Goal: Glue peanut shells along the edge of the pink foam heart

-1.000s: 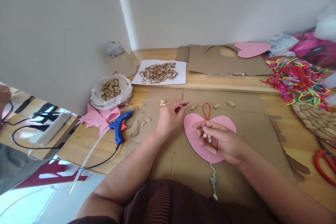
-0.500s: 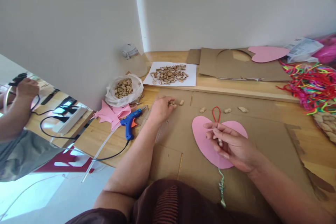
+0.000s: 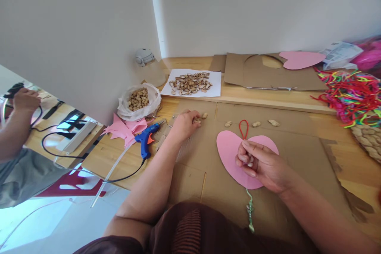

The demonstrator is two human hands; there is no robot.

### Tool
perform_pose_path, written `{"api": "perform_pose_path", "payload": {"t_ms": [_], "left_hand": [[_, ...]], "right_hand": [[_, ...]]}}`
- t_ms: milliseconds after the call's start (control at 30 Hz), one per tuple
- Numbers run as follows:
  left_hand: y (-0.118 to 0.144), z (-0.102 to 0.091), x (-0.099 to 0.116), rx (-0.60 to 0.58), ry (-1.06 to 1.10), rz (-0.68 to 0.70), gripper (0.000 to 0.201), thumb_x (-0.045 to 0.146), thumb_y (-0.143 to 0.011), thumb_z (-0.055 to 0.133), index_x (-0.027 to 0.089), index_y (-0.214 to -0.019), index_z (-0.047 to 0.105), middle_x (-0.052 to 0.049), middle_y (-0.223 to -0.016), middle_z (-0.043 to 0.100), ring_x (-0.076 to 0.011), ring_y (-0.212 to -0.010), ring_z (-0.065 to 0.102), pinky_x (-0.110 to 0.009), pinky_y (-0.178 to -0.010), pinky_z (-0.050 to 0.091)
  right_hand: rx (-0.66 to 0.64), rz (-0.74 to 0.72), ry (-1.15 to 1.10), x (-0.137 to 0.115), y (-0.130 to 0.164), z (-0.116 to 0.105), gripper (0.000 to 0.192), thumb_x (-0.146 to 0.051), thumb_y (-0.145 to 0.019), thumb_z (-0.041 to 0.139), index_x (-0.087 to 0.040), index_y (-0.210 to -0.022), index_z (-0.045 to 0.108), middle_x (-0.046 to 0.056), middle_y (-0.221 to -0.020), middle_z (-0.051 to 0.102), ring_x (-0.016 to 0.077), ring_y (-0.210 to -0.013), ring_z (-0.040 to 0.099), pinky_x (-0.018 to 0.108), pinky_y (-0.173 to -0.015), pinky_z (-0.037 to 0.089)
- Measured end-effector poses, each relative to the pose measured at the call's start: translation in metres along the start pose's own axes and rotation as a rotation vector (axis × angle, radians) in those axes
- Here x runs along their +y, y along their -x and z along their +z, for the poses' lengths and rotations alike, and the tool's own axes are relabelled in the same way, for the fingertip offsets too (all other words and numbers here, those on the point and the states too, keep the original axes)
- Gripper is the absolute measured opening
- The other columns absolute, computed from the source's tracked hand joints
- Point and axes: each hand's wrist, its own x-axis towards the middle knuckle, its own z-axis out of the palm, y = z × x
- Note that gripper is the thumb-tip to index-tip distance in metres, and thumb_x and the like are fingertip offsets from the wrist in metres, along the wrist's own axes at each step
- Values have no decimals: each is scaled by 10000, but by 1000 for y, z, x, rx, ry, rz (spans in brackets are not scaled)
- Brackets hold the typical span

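Observation:
On the cardboard, my left hand (image 3: 187, 124) has its fingers closed on a peanut (image 3: 197, 120), beside another loose peanut (image 3: 205, 115). My right hand (image 3: 262, 163) is over a pink paper heart (image 3: 228, 154), thumb and fingers curled together. Something small and pale shows among those fingers, too hidden to name. A red cord loop (image 3: 243, 129) rises from the heart's top, and a green twisted cord (image 3: 249, 210) hangs from its lower point. Just above the heart lie three more peanuts, the rightmost peanut (image 3: 273, 122) apart from the others.
A blue glue gun (image 3: 145, 139) lies left of my arm beside pink paper scraps (image 3: 123, 129). Behind stand a bag of peanuts (image 3: 139, 100) and peanut shells (image 3: 190, 83) on white paper. Colourful cords (image 3: 354, 95) are at right. Another person's hand (image 3: 26, 99) works at far left.
My right hand's fingers have curled in, with the thumb and index finger now together. My left hand stays by the same peanut. The whole view has shifted slightly.

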Motion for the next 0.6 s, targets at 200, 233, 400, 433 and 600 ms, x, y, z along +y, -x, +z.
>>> {"api": "perform_pose_path", "payload": {"t_ms": [200, 233, 400, 433, 600], "left_hand": [[1, 1, 5, 35, 101, 50, 230, 69, -760, 720, 207, -926, 799, -57, -994, 672, -154, -794, 628, -296, -851, 499], [2, 1, 8, 43, 174, 53, 225, 73, -758, 726, 200, -929, 801, -56, -987, 673, -147, -784, 624, -293, -839, 498], [17, 9, 35, -242, 970, 24, 242, 215, -765, 799, 178, -1003, 777, -56, -980, 719, -129, -823, 655, -281, -829, 502], [21, 12, 42, -345, 1144, 0, 309, 229, -751, 822, 181, -1050, 762, -52, -963, 727, -129, -833, 665, -285, -840, 506], [39, 28, 67, -698, 1576, -185, 725, 162, -660, 902, 223, -1324, 618, -34, -893, 733, -125, -787, 695, -257, -789, 534]], "right_hand": [[3, -19, 12, 2, 1, 1, 291, -439, -777, 824, -211, -933, 730, -45, -608, 432, 95, -519, 457, 167, -371, 228], [15, -36, 34, 2, 1, 1, 292, -472, -798, 799, -200, -869, 720, -52, -580, 410, 83, -481, 413, 170, -367, 197], [148, -270, 204, 2, 2, 5, 289, -486, -836, 757, -206, -902, 728, -83, -501, 364, 69, -423, 312, 203, -396, 171], [167, -324, 254, 2, 2, 5, 294, -467, -841, 757, -221, -1000, 740, -84, -507, 387, 74, -429, 318, 209, -403, 197], [151, -500, 571, -3, 10, 13, 391, -459, -926, 669, -285, -1273, 710, 60, -994, 751, 193, -802, 666, 318, -681, 539]]}}
